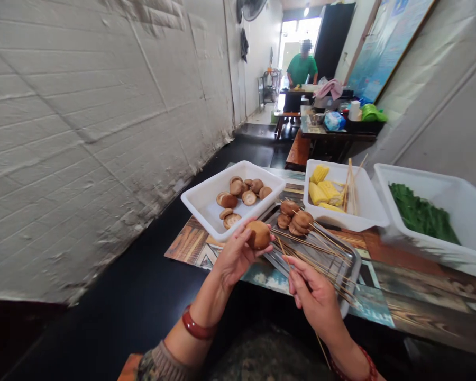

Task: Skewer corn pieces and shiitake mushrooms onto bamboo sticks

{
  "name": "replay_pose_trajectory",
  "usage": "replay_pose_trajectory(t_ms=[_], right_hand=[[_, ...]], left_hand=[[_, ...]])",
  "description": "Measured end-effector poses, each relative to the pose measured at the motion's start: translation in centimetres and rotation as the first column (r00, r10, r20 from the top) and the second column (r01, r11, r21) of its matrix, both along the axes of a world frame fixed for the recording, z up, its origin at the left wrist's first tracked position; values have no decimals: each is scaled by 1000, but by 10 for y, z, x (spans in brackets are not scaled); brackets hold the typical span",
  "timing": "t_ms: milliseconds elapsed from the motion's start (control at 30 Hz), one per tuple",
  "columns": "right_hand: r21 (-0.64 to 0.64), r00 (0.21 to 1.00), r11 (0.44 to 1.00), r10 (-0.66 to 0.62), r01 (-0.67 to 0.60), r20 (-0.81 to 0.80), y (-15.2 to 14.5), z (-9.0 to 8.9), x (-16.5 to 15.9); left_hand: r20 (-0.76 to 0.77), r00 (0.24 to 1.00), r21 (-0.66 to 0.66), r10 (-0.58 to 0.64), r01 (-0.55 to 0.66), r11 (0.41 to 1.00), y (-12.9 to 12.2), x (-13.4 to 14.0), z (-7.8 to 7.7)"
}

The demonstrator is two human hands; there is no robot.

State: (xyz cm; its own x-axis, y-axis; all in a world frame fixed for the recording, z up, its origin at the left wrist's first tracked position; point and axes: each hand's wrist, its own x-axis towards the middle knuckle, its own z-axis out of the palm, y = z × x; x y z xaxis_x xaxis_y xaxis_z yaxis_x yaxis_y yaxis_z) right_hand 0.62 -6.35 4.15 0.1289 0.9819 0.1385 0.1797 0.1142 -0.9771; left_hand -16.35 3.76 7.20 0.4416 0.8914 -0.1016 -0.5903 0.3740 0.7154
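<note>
My left hand (235,257) is closed around a brown mushroom (258,235), its rounded cap facing up. In my right hand (311,286) a thin wooden skewer (282,250) is pinched, its upper end close to the mushroom; whether it touches the mushroom I cannot tell. The skewer's lower end runs down past my wrist. Just beyond my hands lies a metal tray (356,264) with several loose skewers (321,263) and skewered mushrooms (301,221) on it. Behind my left hand, a white tub (198,203) holds several loose mushrooms (229,200).
A white tub (371,214) with corn pieces (326,191) and upright sticks stands behind the tray. Right of it, another white tub (470,254) holds green leaves (422,211). A wall (103,132) runs along the left. A person (302,66) in green stands far back.
</note>
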Motion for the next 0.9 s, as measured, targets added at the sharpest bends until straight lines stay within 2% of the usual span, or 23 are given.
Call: replay_pose_trajectory(t_ms=[133, 233, 433, 667, 900], right_hand=[[39, 997, 999, -11, 8, 76, -7, -4, 9], [16, 996, 1000, -23, 21, 90, -12, -8, 11], [6, 986, 998, 63, -64, 154, -17, -8, 6], [124, 925, 992, -19, -30, 379, -14, -6, 2], [157, 916, 987, -29, -37, 400, -10, -8, 0]], left_hand=[[69, 997, -79, -36, 42, 996, -11, 8, -11], [54, 999, -43, -1, 3, 999, -14, 11, -11], [17, 998, -32, 63, -62, 998, -17, 15, -13], [17, 996, -59, 87, -85, 995, -20, 11, -17], [20, 993, -56, 114, -113, 992, -16, 11, -16]])
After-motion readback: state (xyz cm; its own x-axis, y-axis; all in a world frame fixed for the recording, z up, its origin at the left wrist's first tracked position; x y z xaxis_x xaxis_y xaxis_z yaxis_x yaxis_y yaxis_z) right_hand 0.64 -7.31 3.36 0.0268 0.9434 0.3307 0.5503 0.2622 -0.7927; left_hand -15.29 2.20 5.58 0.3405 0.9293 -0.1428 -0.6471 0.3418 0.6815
